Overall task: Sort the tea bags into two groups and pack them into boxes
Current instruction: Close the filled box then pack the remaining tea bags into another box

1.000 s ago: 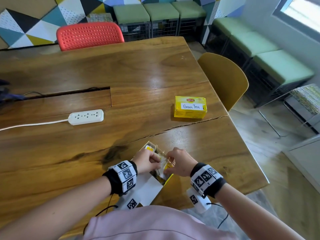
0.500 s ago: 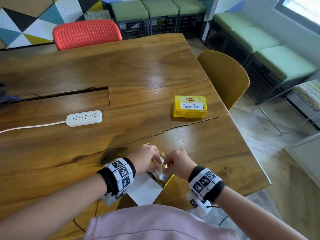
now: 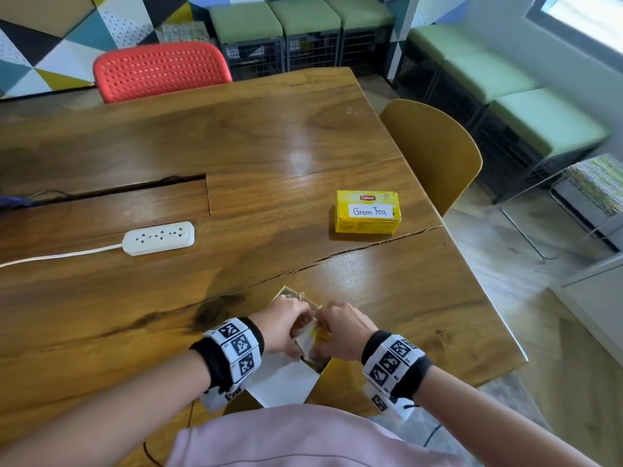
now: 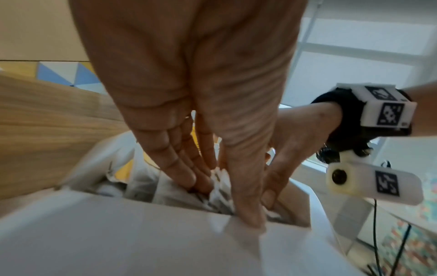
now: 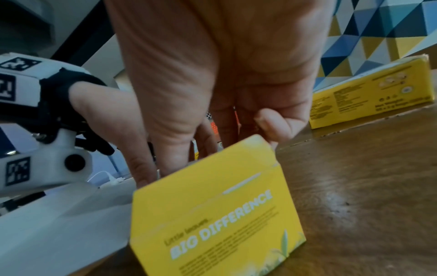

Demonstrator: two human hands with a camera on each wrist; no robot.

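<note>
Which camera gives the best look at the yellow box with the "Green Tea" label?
The head view: the Green Tea box sits whole and shut on the table, label readable. The right wrist view catches only its printed side at the frame's edge, blurred. The left wrist view does not show it.

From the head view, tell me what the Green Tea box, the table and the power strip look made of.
Green Tea box: thin printed card, yellow with a slight sheen, folded edges, white handwritten label.
Table: wood or wood veneer, visible grain, glossy varnish reflecting light; which one cannot be told.
Power strip: smooth white moulded plastic, probably.
</note>
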